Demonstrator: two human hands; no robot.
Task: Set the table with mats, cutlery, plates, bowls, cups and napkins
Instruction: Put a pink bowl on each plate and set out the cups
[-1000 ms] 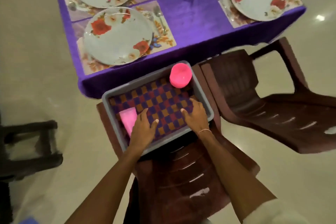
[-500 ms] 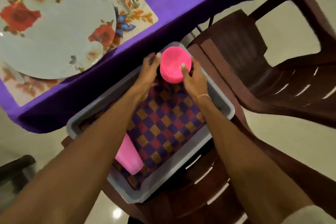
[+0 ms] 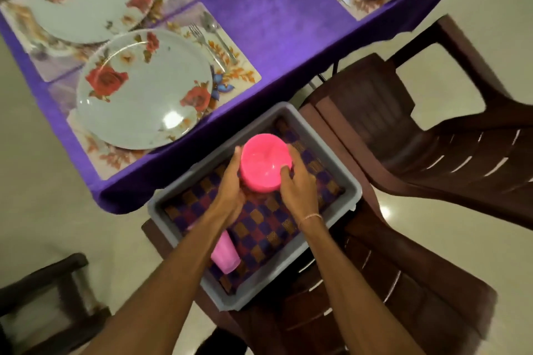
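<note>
Both arms reach forward over the grey tray (image 3: 323, 147) — the left hand (image 3: 230, 184) and right hand (image 3: 297, 184) clasp the pink bowl (image 3: 264, 163) from opposite sides, fingers curled round it.

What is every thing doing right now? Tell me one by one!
pink bowl: gripped between both hands, over the tub's far end.
left hand: holds the bowl's left side.
right hand: holds the bowl's right side.
pink cup: lying on its side in the tub.
grey tub: on a brown chair, lined with checked cloth.
nearest plate: empty, on its mat.
fork, spoon: lying beside that plate.
</note>
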